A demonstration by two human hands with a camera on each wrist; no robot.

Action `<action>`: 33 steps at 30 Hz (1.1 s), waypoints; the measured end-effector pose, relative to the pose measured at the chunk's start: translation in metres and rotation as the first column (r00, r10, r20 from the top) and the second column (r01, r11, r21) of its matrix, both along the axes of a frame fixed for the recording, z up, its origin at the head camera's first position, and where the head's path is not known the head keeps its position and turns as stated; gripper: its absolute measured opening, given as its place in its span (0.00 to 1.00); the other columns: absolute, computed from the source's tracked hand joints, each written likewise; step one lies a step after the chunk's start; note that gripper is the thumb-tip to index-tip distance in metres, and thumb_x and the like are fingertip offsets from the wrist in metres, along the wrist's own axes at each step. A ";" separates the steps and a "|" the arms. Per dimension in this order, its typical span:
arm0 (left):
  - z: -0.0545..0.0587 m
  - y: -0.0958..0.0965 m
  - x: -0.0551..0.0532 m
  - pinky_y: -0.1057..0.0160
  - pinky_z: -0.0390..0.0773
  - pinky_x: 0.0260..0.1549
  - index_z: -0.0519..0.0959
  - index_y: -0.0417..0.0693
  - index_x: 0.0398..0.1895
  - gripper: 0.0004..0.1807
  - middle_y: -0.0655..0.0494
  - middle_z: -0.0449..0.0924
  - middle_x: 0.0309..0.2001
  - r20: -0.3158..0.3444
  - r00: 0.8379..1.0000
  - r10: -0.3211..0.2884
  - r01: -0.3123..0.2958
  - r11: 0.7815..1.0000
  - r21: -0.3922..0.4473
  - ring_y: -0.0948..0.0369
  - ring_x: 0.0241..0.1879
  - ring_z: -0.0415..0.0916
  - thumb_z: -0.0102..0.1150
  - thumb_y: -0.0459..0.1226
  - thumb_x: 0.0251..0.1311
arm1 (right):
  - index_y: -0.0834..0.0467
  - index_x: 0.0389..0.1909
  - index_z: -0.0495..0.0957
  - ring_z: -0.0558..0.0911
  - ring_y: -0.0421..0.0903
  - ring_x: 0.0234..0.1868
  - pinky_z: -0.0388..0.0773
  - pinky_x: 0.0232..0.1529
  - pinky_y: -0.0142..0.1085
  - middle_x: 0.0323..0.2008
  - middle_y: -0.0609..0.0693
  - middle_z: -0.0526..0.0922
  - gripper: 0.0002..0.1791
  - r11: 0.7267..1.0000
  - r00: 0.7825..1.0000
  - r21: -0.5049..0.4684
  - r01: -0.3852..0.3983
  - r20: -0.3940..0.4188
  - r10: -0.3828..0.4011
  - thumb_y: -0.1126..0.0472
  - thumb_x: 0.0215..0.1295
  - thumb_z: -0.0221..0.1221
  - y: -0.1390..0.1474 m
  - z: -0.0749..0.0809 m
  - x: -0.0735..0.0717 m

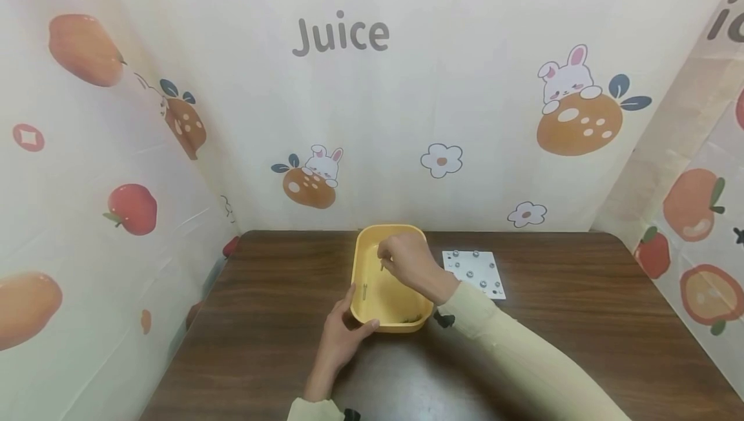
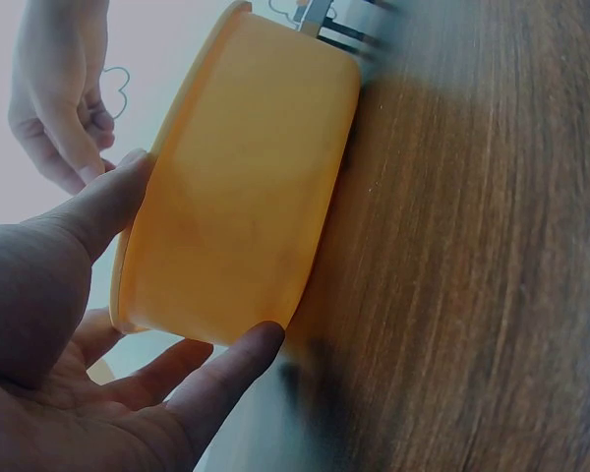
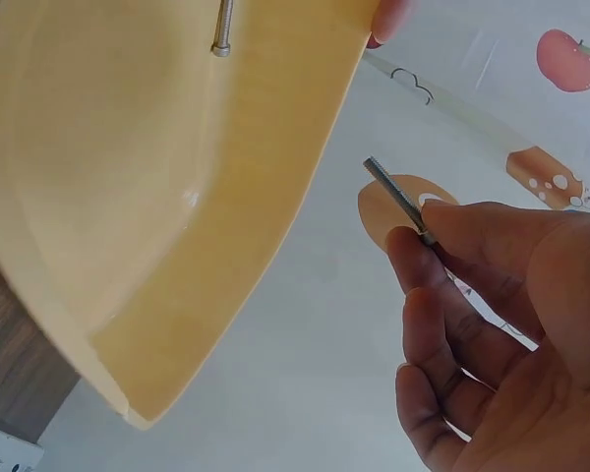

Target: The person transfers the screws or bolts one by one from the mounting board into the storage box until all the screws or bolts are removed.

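A yellow plastic bin sits on the table, and my left hand grips its near left corner. In the left wrist view the left thumb lies at the rim while the fingers reach along the outer wall. Above the bin, my right hand pinches a metal screw between thumb and index finger, threaded end pointing away from the fingertips. Another screw lies inside the bin near its left wall. Several small dark pieces are gathered in the near right corner.
Right of the bin lies a white plate bearing several metal nuts or screw heads, partly behind the right sleeve. The brown wooden table meets a printed curtain at its back edge, with more curtain at both sides.
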State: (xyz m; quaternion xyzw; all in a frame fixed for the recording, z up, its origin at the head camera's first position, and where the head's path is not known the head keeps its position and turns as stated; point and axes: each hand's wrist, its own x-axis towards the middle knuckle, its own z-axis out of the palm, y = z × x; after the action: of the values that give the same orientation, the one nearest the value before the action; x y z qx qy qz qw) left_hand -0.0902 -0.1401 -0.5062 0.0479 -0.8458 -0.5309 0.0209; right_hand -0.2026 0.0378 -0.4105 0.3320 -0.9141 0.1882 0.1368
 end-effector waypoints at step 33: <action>-0.002 0.001 -0.003 0.31 0.64 0.71 0.64 0.49 0.82 0.51 0.35 0.68 0.75 0.055 0.998 0.016 -0.016 1.000 -0.002 0.36 0.75 0.64 0.80 0.44 0.57 | 0.51 0.11 0.73 0.62 0.38 0.18 0.59 0.22 0.29 0.14 0.40 0.67 0.21 0.998 0.992 0.064 0.015 0.126 -0.023 0.74 0.54 0.66 -0.011 -0.005 -0.019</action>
State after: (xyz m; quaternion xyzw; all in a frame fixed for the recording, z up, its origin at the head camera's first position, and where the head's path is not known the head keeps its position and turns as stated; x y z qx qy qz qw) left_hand -0.0931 -0.1394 -0.5078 0.0694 -0.8461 -0.5285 0.0018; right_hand -0.2214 0.0266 -0.4159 0.3149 -0.9295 0.1786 0.0697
